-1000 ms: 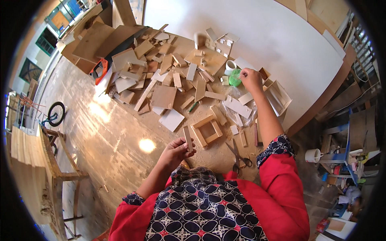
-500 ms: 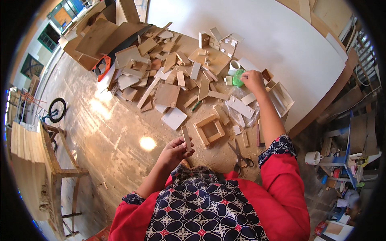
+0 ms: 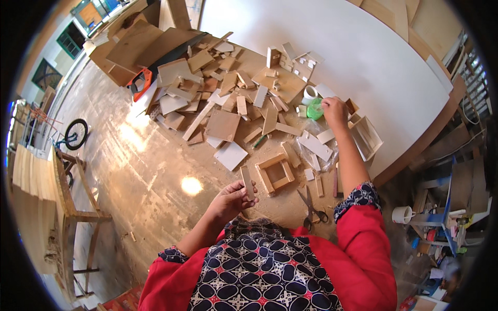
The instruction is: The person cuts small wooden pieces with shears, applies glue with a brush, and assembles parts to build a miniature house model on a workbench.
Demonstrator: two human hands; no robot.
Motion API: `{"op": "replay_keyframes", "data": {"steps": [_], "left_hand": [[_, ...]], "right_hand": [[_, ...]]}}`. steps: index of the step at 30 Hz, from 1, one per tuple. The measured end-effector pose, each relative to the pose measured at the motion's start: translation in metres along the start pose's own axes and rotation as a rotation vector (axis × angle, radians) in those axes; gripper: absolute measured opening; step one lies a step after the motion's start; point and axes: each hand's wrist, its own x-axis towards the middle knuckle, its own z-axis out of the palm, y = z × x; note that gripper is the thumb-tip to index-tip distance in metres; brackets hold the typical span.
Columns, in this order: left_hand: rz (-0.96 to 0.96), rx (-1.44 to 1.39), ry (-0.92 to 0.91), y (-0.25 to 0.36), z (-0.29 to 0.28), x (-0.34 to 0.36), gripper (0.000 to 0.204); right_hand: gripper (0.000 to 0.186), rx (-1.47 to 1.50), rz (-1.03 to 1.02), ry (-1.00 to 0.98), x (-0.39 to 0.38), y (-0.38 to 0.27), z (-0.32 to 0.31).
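Observation:
My left hand [image 3: 230, 200] grips a short flat wooden strip [image 3: 247, 182], upright between thumb and fingers, near my body. At the right of the scrap pile my right hand [image 3: 336, 112] has its fingers bent together beside a round green plastic thing [image 3: 314, 110]. Whatever the fingertips pinch, if anything, is too small to make out. Just behind the green thing is a white roll [image 3: 310, 93]. Between my hands lies a small square wooden frame [image 3: 275, 172]. Dark-handled scissors [image 3: 312, 208] rest on the floor closer to me.
Many loose wood offcuts [image 3: 223, 124] are heaped ahead, with an orange-handled saw [image 3: 140, 84] at their left edge. An open wooden box [image 3: 366, 137] stands to the right. Behind it spreads a large white board [image 3: 332, 41]. A wooden trestle [image 3: 78, 207] stands far left.
The view has shifted slightly, moving the scene right and down. My right fingers have slid from over the green thing to its right edge. The left hand still grips the strip.

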Motion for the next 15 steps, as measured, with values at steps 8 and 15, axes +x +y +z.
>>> {"op": "replay_keyframes", "data": {"steps": [8, 15], "left_hand": [[-0.029, -0.097, -0.216, 0.010, 0.038, -0.009, 0.032], [-0.106, -0.070, -0.232, 0.016, 0.077, -0.013, 0.031]], "right_hand": [[0.008, 0.677, 0.143, 0.200, -0.053, -0.096, -0.110], [0.009, 1.341, -0.017, 0.014, -0.118, -0.155, -0.145]]}}
